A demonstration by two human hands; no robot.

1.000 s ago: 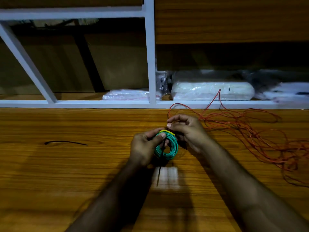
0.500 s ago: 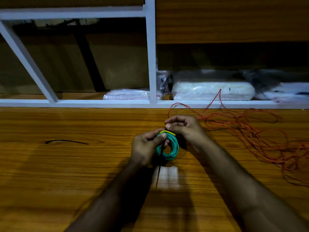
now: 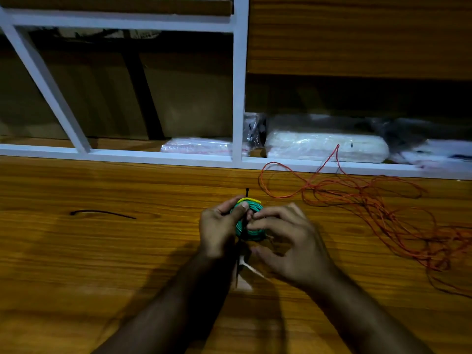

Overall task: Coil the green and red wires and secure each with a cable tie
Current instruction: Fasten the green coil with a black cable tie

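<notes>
1. Shifted since a second ago: right hand down from the coil's far edge to its near right side; black cable tie now upright across the coil, head end poking above it, tail trailing toward the body.
2. Wooden table: wide bare room to the left and in front of the hands; white shelf frame bounds the far edge.
3. Red wire: loose and tangled, spread over the right of the table, one loop reaching up over the shelf rail. Not yet coiled. Near the right forearm; snag risk on any sweep rightward.
4. Left hand: curled round the left of the green wire coil, thumb pressed on top, pinning the turns.
5. Right hand: fingers bent, tips at the tie and coil; exact pinch not resolvable.
6. Green coil: between both hands, mid-table, whether lifted or resting unclear.
7. Step in hand, judged: closing the tie. Keep thumb pressure on the turns, thread tail through head, pull snug without splaying loops.
8. Spare black tie: flat on the table, well left.
</notes>
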